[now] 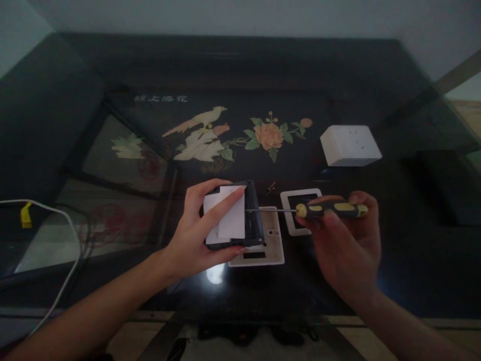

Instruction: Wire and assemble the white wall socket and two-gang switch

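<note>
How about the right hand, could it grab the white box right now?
Probably not just now: the right hand is wrapped around the screwdriver. Nothing seems to block the way to the white box, though.

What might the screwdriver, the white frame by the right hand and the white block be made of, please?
Screwdriver: shaft probably metal, thin and grey; black and yellow handle perhaps plastic or rubber.
White frame: likely plastic, smooth and evenly coloured.
White block: probably plastic, crisp-edged; dim light leaves its gloss unclear.
</note>
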### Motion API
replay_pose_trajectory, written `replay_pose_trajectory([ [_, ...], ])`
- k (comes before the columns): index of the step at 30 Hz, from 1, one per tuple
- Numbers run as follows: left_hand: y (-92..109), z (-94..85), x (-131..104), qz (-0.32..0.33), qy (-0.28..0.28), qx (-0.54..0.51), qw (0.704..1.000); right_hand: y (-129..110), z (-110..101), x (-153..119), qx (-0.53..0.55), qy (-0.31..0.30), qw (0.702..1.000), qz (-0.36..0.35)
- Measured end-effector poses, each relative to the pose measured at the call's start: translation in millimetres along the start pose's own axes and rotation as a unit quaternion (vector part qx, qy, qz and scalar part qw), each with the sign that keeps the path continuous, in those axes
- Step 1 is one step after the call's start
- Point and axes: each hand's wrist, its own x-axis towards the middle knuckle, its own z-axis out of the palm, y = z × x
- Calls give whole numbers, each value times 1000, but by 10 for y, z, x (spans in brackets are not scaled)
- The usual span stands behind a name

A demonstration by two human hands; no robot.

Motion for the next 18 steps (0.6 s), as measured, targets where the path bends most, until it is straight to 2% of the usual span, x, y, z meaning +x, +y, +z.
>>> replay_pose_trajectory([
  [4, -28, -46, 30, -1, 15, 8, 1000, -53, -37, 44, -39, 4, 998, -45],
  [8, -153, -94, 79, -53, 0, 26, 998, -123, -97, 139, -47, 29, 995, -79],
  [12, -355, -77, 115, -130, 3, 39, 991, -162, -141, 196, -43, 46, 996, -67],
  [15, -456, -29, 119, -146, -16, 39, 988, -153, -163, 201, -45, 44, 996, -60],
  [18, -477, 20, 114, -149, -43, 32, 987, -132, -171, 192, -55, 45, 996, -50],
])
